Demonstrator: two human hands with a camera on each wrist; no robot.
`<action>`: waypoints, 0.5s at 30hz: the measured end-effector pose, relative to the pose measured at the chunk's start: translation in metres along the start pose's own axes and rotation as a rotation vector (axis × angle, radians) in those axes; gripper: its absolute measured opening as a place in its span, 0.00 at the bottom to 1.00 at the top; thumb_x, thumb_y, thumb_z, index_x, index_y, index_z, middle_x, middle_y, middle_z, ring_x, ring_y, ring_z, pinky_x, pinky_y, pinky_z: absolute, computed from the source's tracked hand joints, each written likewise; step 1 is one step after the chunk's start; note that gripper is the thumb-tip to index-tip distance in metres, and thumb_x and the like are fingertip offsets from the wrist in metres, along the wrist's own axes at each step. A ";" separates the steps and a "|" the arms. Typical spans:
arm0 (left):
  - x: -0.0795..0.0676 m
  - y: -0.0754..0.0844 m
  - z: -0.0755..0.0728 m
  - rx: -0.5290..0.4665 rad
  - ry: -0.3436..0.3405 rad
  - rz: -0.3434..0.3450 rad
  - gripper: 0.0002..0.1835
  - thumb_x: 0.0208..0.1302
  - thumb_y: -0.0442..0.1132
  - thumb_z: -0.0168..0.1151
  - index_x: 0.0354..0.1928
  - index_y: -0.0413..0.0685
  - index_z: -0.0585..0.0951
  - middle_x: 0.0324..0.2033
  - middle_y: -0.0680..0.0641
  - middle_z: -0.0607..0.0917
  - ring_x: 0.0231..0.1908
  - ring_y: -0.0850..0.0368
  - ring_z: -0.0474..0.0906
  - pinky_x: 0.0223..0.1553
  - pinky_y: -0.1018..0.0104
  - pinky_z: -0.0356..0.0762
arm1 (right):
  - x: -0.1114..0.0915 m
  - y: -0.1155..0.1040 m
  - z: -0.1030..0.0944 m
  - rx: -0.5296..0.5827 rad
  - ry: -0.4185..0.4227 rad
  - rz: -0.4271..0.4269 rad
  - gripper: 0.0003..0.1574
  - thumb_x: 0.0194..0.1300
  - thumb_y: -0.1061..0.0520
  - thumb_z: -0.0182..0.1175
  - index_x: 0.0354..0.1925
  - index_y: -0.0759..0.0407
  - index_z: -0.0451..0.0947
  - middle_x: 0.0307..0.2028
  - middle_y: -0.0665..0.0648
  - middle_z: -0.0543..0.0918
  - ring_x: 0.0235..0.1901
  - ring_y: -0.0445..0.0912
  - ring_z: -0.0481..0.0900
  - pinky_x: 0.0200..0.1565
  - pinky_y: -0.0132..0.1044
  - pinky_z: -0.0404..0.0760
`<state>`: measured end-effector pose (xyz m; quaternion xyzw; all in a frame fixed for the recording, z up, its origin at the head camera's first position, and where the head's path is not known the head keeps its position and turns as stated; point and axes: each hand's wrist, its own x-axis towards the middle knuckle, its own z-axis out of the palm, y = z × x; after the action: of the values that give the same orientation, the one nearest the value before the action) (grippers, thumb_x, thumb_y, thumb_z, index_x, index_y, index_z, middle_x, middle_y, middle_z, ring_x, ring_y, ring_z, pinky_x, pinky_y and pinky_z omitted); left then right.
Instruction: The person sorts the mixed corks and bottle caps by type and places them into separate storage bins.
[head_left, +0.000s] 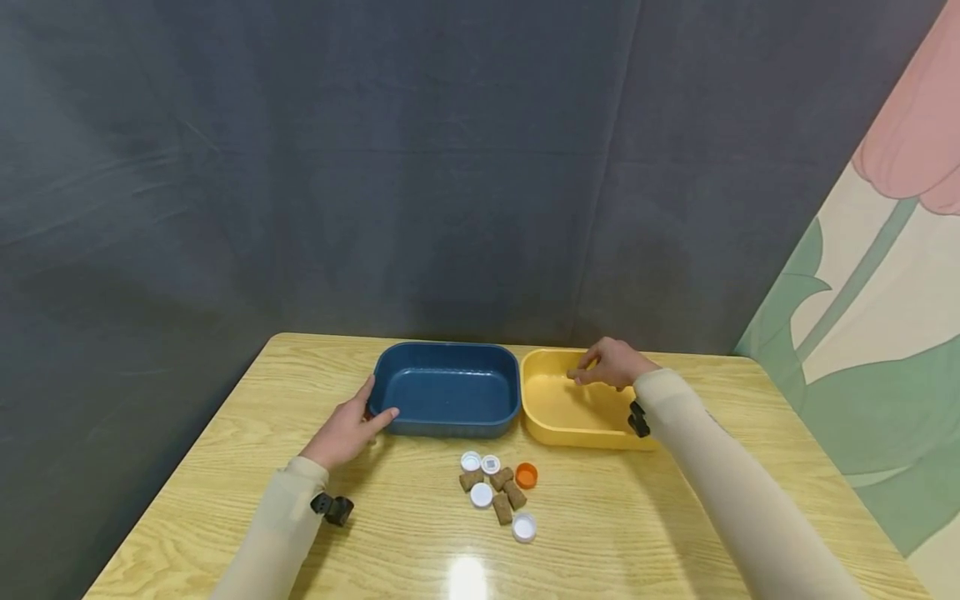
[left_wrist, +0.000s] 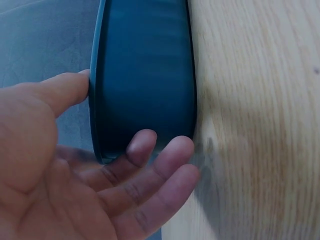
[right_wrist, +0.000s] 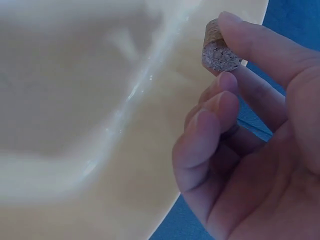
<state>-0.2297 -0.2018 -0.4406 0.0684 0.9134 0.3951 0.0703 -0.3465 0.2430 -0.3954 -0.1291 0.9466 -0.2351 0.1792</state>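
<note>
A cork (right_wrist: 220,52) is pinched between the thumb and fingers of my right hand (head_left: 612,363), over the yellow tray (head_left: 577,437). In the head view this cork is small and partly covered by the fingers. My left hand (head_left: 348,429) rests at the left end of the dark blue tray (head_left: 450,429). The left wrist view shows the thumb touching the tray's rim (left_wrist: 94,95), while the loosely extended fingers (left_wrist: 172,187) lie along its outer end.
In front of the trays lie several loose corks (head_left: 502,508), several white bottle caps (head_left: 482,495) and an orange cap (head_left: 527,476) on the wooden table (head_left: 420,533). The two trays stand side by side. Behind the table hangs a dark curtain (head_left: 450,167).
</note>
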 end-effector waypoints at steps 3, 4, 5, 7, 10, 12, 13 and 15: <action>0.000 0.001 0.000 0.012 -0.002 -0.001 0.47 0.75 0.54 0.53 0.79 0.37 0.40 0.27 0.41 0.81 0.24 0.53 0.74 0.30 0.61 0.71 | 0.003 0.002 0.001 -0.012 -0.008 0.020 0.25 0.67 0.44 0.65 0.54 0.60 0.85 0.62 0.71 0.75 0.42 0.60 0.81 0.31 0.43 0.82; 0.000 0.001 0.000 0.015 -0.003 -0.001 0.47 0.75 0.53 0.53 0.79 0.37 0.40 0.27 0.41 0.81 0.24 0.53 0.74 0.30 0.61 0.71 | 0.004 0.003 0.001 -0.017 -0.011 0.025 0.25 0.67 0.44 0.65 0.53 0.60 0.85 0.62 0.71 0.75 0.41 0.59 0.81 0.31 0.43 0.82; 0.001 0.001 0.000 0.019 -0.003 -0.002 0.47 0.75 0.53 0.53 0.79 0.37 0.40 0.28 0.41 0.81 0.25 0.52 0.75 0.30 0.61 0.71 | 0.005 0.003 0.002 -0.017 -0.016 0.035 0.25 0.66 0.44 0.65 0.53 0.60 0.85 0.61 0.71 0.75 0.40 0.59 0.80 0.31 0.43 0.82; 0.001 0.001 0.000 0.022 -0.002 -0.005 0.46 0.75 0.52 0.53 0.79 0.36 0.40 0.29 0.41 0.81 0.26 0.52 0.75 0.31 0.61 0.71 | 0.007 0.005 0.003 -0.019 -0.029 0.051 0.26 0.66 0.43 0.66 0.53 0.59 0.85 0.60 0.70 0.76 0.41 0.59 0.81 0.32 0.43 0.83; 0.001 0.001 0.000 0.020 -0.003 -0.009 0.46 0.75 0.51 0.53 0.79 0.36 0.40 0.29 0.41 0.81 0.26 0.51 0.75 0.31 0.61 0.71 | 0.008 0.007 0.004 -0.012 -0.047 0.069 0.27 0.66 0.42 0.66 0.54 0.59 0.85 0.59 0.69 0.77 0.39 0.57 0.80 0.33 0.43 0.82; 0.001 0.001 0.000 0.018 -0.002 -0.010 0.46 0.76 0.51 0.53 0.79 0.36 0.40 0.29 0.41 0.81 0.26 0.51 0.75 0.31 0.61 0.71 | 0.008 0.008 0.004 -0.008 -0.054 0.079 0.28 0.66 0.42 0.66 0.55 0.59 0.84 0.60 0.69 0.77 0.39 0.56 0.80 0.33 0.42 0.82; 0.001 0.001 0.000 0.018 -0.001 -0.011 0.46 0.75 0.51 0.53 0.79 0.36 0.40 0.29 0.41 0.81 0.26 0.50 0.75 0.31 0.61 0.71 | 0.008 0.008 0.005 -0.005 -0.056 0.084 0.28 0.66 0.42 0.66 0.55 0.59 0.84 0.59 0.68 0.77 0.39 0.56 0.79 0.33 0.42 0.82; 0.002 0.001 0.000 0.017 -0.001 -0.012 0.46 0.75 0.52 0.53 0.79 0.36 0.40 0.28 0.40 0.81 0.26 0.49 0.76 0.31 0.61 0.71 | 0.008 0.008 0.005 0.003 -0.056 0.090 0.29 0.65 0.42 0.66 0.55 0.60 0.84 0.59 0.68 0.78 0.38 0.55 0.79 0.32 0.41 0.82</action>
<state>-0.2311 -0.2009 -0.4405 0.0637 0.9171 0.3867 0.0724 -0.3534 0.2453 -0.4055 -0.0928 0.9456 -0.2245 0.2162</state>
